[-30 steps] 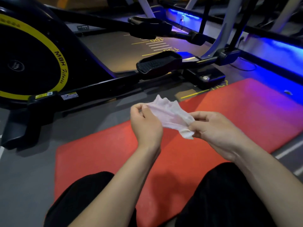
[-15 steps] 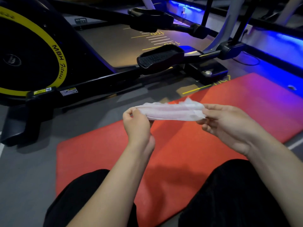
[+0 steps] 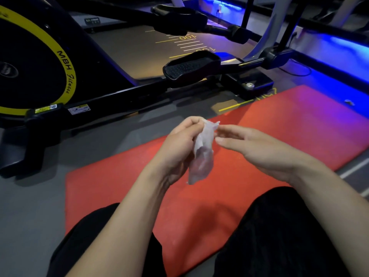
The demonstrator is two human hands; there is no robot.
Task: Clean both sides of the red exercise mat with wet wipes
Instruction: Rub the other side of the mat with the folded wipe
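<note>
Wipe (image 3: 201, 150) hangs lengthwise from my left hand (image 3: 177, 144), pinched at its top; my right hand (image 3: 257, 148), fingers loose, sits just beside, mat (image 3: 111, 188) below.

Wipe (image 3: 201, 154) hangs above mat (image 3: 279, 120), exercise machine (image 3: 119, 76) behind.

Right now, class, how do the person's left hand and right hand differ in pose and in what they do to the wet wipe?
The left hand has curled fingers pinching the wet wipe at its top, so it hangs down; the right hand has straighter fingers, reaching toward the wipe's upper edge. Both are bare and held above the red exercise mat.
</note>
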